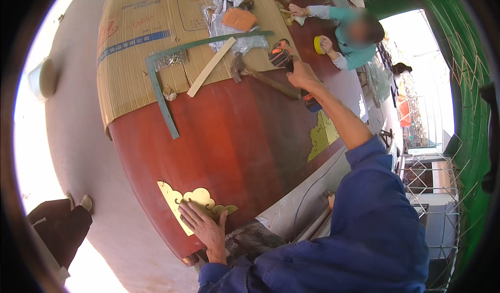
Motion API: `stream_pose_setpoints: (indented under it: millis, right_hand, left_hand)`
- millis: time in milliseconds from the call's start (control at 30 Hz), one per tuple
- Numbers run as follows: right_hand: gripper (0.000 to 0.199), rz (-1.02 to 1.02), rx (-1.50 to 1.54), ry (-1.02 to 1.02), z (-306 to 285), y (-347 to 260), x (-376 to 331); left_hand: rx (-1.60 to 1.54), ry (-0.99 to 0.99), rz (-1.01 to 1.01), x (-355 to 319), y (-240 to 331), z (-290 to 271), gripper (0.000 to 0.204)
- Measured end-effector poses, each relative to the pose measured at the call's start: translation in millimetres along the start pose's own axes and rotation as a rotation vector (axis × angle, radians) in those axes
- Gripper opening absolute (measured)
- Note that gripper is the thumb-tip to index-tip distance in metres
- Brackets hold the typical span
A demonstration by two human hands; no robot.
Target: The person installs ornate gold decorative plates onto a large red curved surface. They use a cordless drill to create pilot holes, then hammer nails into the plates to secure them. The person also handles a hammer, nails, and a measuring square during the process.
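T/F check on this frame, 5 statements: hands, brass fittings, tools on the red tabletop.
1. The left hand lies flat on a brass corner fitting. True.
2. The right hand holds the hammer. False: it reaches to an orange and black power tool; the hammer lies apart beside it.
3. A second brass fitting sits at the tabletop's right edge. True.
4. The green steel square lies wholly on the cardboard. False: one leg runs onto the bare red tabletop.
5. The person in teal holds a yellow tape roll. True.
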State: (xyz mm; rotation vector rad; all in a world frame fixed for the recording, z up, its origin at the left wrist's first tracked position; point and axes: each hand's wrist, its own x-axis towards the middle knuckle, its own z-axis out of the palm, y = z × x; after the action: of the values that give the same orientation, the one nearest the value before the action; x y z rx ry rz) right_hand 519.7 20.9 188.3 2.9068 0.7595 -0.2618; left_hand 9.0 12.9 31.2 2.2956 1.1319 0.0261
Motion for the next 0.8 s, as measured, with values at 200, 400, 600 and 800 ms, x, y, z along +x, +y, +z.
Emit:
stream_pose_setpoints:
  millis: [200, 400, 600, 800]
  right_hand:
    - [0.048, 0.110, -0.045, 0.105, 63, 34, 112]
    - [0.062, 0.078, -0.024, 0.123, 101, 38, 131]
    - [0.076, 0.048, 0.154, 0.087, 107, 47, 130]
    - [0.053, -0.168, 0.125, -0.072, 83, 68, 144]
  left_hand:
    - [0.076, 0.022, -0.007, -6, 2, 8, 0.130]
    - [0.068, -0.012, -0.031, -1, 4, 7, 0.133]
    - [0.051, -0.047, -0.074, 3, 5, 2, 0.133]
    - [0.054, -0.024, -0.035, 1, 6, 6, 0.134]
